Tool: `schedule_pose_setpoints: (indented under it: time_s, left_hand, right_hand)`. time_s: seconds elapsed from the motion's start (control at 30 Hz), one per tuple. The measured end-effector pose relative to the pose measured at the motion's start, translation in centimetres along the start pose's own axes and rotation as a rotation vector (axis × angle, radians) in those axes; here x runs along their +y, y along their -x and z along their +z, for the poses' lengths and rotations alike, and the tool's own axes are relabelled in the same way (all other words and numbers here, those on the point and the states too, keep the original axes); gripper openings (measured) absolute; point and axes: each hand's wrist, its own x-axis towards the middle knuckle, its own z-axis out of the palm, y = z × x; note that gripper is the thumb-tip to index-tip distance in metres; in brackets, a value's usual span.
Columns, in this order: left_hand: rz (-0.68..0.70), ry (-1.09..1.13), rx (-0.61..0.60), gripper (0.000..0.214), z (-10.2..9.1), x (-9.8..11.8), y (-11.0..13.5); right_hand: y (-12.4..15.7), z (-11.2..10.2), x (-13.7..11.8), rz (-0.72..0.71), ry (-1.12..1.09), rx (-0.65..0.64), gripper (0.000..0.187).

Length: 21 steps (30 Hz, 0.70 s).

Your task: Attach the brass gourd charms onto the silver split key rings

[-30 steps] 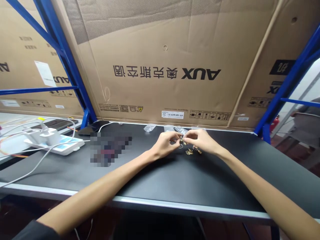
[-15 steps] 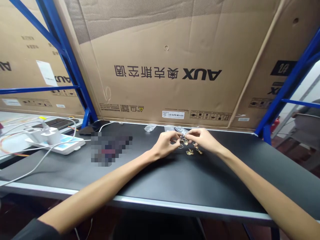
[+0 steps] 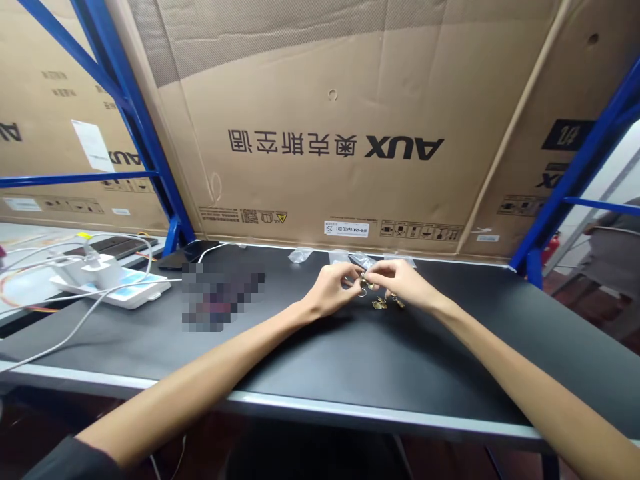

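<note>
My left hand (image 3: pixel 334 288) is closed in a pinch on a thin metal key ring (image 3: pixel 363 292) above the black table. From the right, my right hand (image 3: pixel 404 283) meets it, its thumb and forefinger pinching a small gold-coloured metal charm (image 3: pixel 369 283) beside the ring. Fingers partly cover both pieces, so I cannot tell whether they are joined. Just below the hands lies a gold-coloured metal piece (image 3: pixel 380 304), and another small gold-coloured piece (image 3: pixel 398 301) shows under my right hand.
Several clear plastic bags (image 3: pixel 300 255) lie along the back of the black table (image 3: pixel 380 373). Behind them stands a large cardboard box (image 3: pixel 300 87). To the left are a white power strip (image 3: pixel 135 290) with cables and a blurred-out object (image 3: pixel 220 300). Blue rack posts (image 3: pixel 135 127) flank the table.
My right hand has shifted slightly left, bringing its fingertips closer to those of my left hand. A plastic bag behind it shows more. My left hand has barely moved.
</note>
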Motion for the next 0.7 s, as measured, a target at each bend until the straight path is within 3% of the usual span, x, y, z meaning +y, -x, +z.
schedule_pose_setpoints:
  time_s: [0.17,0.47,0.7]
  left_hand:
    - [0.004,0.007,-0.002,0.009,0.02,-0.08,0.00]
    - [-0.005,-0.007,-0.013,0.009,-0.20,-0.21,-0.09]
    - [-0.037,0.005,0.017,0.010,-0.12,-0.22,-0.15]
  right_hand:
    - [0.12,0.02,-0.10,-0.027,0.059,0.024,0.033]
    - [0.33,0.09,0.03,-0.242,0.331,0.102,0.029]
    - [0.40,-0.08,0.43,-0.398,0.583,0.062,0.028]
